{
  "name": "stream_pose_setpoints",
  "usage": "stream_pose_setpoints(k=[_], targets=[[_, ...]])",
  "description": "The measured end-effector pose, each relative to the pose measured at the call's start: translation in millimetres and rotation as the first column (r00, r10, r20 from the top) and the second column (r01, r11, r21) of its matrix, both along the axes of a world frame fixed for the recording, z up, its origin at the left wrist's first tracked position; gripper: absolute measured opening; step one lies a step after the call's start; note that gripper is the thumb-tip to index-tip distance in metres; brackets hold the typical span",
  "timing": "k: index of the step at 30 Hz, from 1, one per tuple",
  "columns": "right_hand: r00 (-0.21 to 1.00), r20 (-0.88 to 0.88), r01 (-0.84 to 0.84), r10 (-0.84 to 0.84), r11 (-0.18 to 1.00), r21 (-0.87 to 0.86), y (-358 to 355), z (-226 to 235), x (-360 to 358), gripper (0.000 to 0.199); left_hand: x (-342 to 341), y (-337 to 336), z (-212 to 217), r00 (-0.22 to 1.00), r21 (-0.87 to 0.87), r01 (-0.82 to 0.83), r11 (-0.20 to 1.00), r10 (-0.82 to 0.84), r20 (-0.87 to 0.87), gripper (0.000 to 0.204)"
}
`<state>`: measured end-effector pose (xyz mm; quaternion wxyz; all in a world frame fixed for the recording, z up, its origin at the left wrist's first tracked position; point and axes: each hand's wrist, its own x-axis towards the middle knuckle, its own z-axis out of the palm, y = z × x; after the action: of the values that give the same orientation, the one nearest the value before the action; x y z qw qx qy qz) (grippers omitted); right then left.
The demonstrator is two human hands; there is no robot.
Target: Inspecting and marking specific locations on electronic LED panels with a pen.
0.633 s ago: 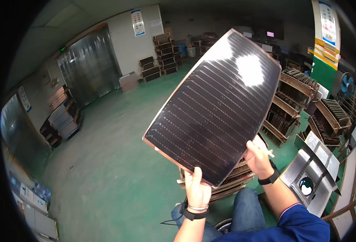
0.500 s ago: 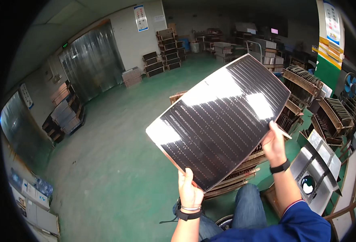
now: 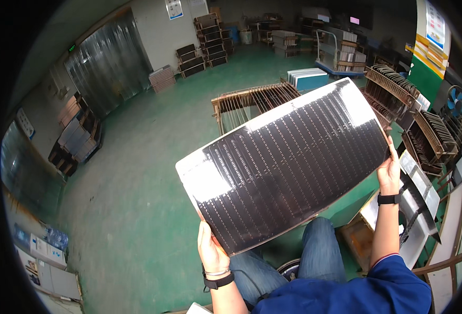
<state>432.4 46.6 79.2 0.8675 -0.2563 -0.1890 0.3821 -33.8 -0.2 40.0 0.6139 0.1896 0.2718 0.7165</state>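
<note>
A green floor [image 3: 137,199] fills the hall, with slotted wooden racks [image 3: 252,102] far and right. Over the person's lap a large dark panel [image 3: 286,165], ruled with fine pale lines, is held nearly flat, its long axis running from near left to far right. The left hand [image 3: 211,250] clasps the near corner, fingers hidden beneath. The right hand [image 3: 389,170] grips the far right edge, fingers curled behind it.

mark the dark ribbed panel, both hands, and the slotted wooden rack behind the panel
dark ribbed panel [image 3: 288,167], head view, middle of its face
left hand [image 3: 211,251], head view, back of hand
right hand [image 3: 389,170], head view, back of hand
slotted wooden rack [image 3: 252,102], head view, top rails
</note>
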Motion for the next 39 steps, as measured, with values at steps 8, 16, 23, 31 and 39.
stream_pose_setpoints(k=[8,16,23,31,39], targets=[[0.998,0.054,-0.027,0.029,0.999,-0.040,-2,-20,1,0.035,-17,1,-8,0.999,-0.013,-0.025,1.000,0.025,-0.041,0.028],[0.958,0.269,-0.061,0.096,0.989,-0.137,-17,-5,-13,0.034,-40,-4,-12,0.971,-0.050,-0.119,0.992,0.105,-0.216,0.029],[0.848,0.441,-0.197,0.292,0.948,-0.249,-31,11,-22,0.032,-60,-12,-15,0.881,-0.013,-0.255,0.967,0.227,-0.415,0.029],[0.765,0.539,-0.239,0.352,0.933,-0.270,-38,17,-27,0.033,-71,-13,-19,0.845,0.013,-0.302,0.953,0.274,-0.460,0.028],[0.725,0.608,-0.202,0.323,0.944,-0.261,-49,28,-38,0.030,-73,-18,-11,0.739,0.148,-0.276,0.950,0.308,-0.599,0.029]])
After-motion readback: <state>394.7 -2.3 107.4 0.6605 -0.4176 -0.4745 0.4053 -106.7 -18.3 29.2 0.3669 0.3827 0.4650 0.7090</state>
